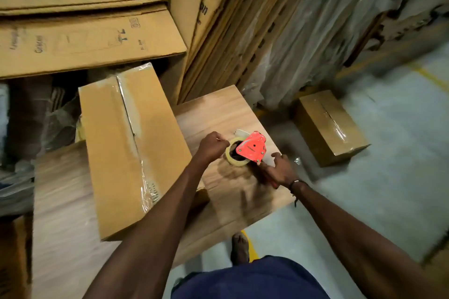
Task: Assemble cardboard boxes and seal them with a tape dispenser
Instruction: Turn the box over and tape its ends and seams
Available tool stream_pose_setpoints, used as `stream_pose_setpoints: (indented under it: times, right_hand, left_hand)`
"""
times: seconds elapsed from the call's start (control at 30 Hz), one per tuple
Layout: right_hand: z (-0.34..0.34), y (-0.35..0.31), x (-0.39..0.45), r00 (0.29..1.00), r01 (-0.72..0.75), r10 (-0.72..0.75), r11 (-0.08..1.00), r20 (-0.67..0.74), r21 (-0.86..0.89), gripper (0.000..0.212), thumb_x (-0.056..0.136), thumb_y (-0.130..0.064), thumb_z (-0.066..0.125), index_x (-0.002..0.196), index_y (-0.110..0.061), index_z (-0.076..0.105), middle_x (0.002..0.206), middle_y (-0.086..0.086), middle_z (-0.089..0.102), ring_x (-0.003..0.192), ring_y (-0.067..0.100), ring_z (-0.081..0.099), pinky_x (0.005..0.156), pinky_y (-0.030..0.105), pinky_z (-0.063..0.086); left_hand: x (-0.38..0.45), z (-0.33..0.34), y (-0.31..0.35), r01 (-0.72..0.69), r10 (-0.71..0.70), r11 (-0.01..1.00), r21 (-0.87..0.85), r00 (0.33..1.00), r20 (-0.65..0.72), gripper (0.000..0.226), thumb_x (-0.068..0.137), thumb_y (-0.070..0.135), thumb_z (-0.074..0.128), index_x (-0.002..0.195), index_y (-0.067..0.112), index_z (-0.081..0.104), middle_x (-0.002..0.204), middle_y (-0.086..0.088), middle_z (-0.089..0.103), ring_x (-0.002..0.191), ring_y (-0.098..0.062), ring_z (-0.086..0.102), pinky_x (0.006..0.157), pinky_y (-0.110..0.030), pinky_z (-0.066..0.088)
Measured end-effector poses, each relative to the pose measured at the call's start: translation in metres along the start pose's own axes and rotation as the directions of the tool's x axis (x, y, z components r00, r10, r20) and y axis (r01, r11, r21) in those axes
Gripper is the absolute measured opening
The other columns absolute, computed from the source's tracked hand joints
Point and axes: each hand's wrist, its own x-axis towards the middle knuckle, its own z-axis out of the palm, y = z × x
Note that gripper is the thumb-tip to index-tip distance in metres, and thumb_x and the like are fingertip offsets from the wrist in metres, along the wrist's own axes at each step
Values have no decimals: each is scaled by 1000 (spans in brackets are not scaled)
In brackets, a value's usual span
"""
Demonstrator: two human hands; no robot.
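On top of a wood-grain table (226,109), a red tape dispenser (251,147) lies on its side with its roll of tape (237,159) facing left. The person's right hand (279,170) curls around the dispenser's handle at its near end, and a dark band circles that wrist. The left hand (212,147) is clenched just beside the roll, apparently pinching the tape's end, though blur hides the tape itself.

Left of the hands, a long sealed cardboard box (126,153) rests across the table, a strip of clear tape running along its centre seam. A smaller taped box (330,126) sits on the grey floor to the right, well apart from the table.

Flattened cartons (92,41) are stacked behind; their printing is mostly too faint to read, apart from a word that looks like "Green" and a fan-like outline drawing. Plastic-wrapped bundles (315,31) lean at the upper right.
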Motion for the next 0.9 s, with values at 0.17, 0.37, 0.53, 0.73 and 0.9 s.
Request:
stream_pose_setpoints:
  times: [0.17, 0.37, 0.53, 0.73, 0.9]
  right_hand:
    - [31, 7, 18, 991, -41, 50, 996, 122, -75, 81, 87, -79, 53, 134, -13, 49, 131, 23, 55, 127, 45, 51, 103, 49, 46]
    - [54, -7, 32, 995, -57, 66, 992, 81, -113, 57, 105, -57, 43, 133, -7, 45, 137, 24, 52, 131, 45, 46, 103, 52, 41]
    - [47, -23, 28, 997, -38, 24, 983, -78, -181, 56, 105, -60, 36, 123, -10, 52, 126, 21, 62, 122, 42, 53, 97, 50, 41]
    - [-18, -48, 45, 992, 65, -90, 964, -84, -258, 75, 106, -66, 22, 104, -9, 71, 111, 20, 72, 104, 41, 67, 83, 42, 49]
    - [-71, -81, 52, 979, 188, -188, 982, 79, 9, 83, 103, -71, 14, 81, -14, 69, 81, 5, 73, 75, 25, 66, 68, 35, 52]
  left_hand:
    - [16, 17, -11, 117, -118, 992, -37, 993, -32, 6, 94, 16, 66, 91, 15, 61, 98, -15, 73, 99, -32, 73, 81, -48, 61]
    - [24, 23, -26, 160, -160, 987, 0, 987, -10, 6, 95, 13, 64, 91, 16, 61, 86, -6, 71, 99, -32, 74, 76, -44, 62]
    - [24, 25, -32, 186, -186, 983, 1, 983, -12, 10, 97, 8, 56, 91, 14, 61, 88, -9, 70, 96, -30, 74, 76, -41, 60]
    - [29, 27, -32, 235, -232, 966, -110, 972, 41, 14, 104, 4, 47, 97, 6, 59, 96, -17, 66, 75, -25, 66, 82, -45, 60]
    - [21, 17, -11, 353, -310, 792, -498, 935, 170, 31, 109, -2, 35, 86, -2, 56, 86, -23, 59, 63, -30, 71, 87, -37, 58]
